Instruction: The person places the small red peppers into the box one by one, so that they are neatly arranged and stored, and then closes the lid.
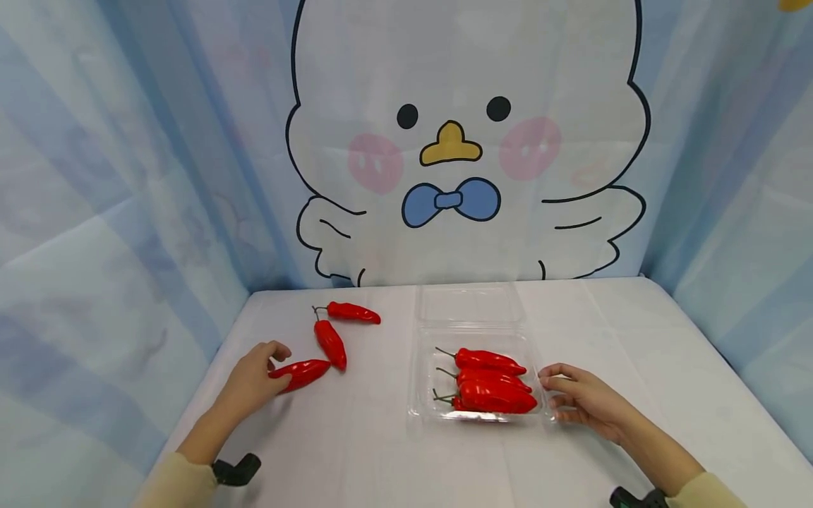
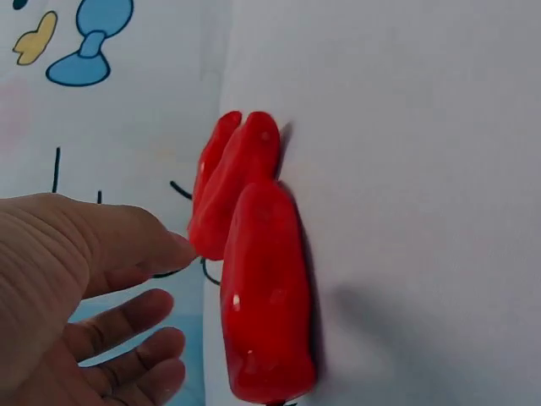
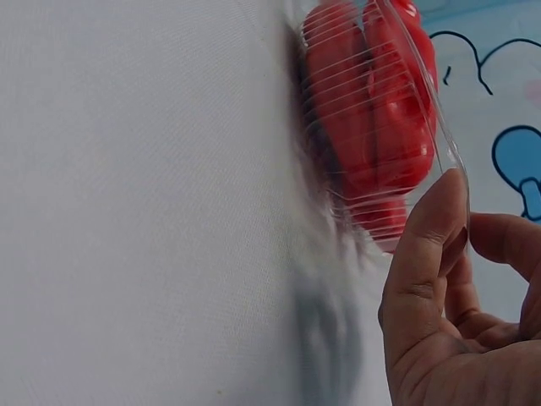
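Red pepper (image 1: 306, 375) lies on the counter (image 1: 368, 451) just beside your left hand (image 1: 252, 381), the nearer of your hands, its long axis slanting rightward and slightly away. Those fingers are parted, no grip visible. Your right hand (image 1: 589, 402), well apart, pinches the clear container (image 1: 424, 374) by its edge.

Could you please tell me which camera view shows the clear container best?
The head view: it shows the clear container whole, with its lid open. The right wrist view shows only part; the left wrist view shows none of it.
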`<action>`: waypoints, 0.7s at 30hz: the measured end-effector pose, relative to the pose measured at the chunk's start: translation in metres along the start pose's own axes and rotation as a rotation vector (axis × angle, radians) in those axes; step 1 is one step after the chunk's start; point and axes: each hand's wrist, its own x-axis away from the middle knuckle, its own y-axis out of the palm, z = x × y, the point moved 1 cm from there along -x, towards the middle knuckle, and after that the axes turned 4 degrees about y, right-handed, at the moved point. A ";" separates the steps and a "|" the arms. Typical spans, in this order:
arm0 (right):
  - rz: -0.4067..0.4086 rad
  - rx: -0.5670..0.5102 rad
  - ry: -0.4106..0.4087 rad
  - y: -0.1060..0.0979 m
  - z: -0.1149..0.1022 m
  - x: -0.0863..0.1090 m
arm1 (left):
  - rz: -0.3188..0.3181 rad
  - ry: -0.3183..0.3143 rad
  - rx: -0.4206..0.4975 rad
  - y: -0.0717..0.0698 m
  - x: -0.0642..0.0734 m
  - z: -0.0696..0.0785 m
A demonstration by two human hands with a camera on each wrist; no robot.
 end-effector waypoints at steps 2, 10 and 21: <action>0.002 0.001 0.002 0.000 0.000 0.000 | -0.024 0.006 -0.024 -0.006 -0.001 -0.005; -0.005 0.001 -0.001 0.000 -0.001 0.001 | -0.118 -0.028 -0.042 -0.012 -0.002 -0.020; -0.016 -0.014 -0.002 0.000 -0.001 0.001 | -0.140 -0.047 0.005 -0.004 -0.004 -0.033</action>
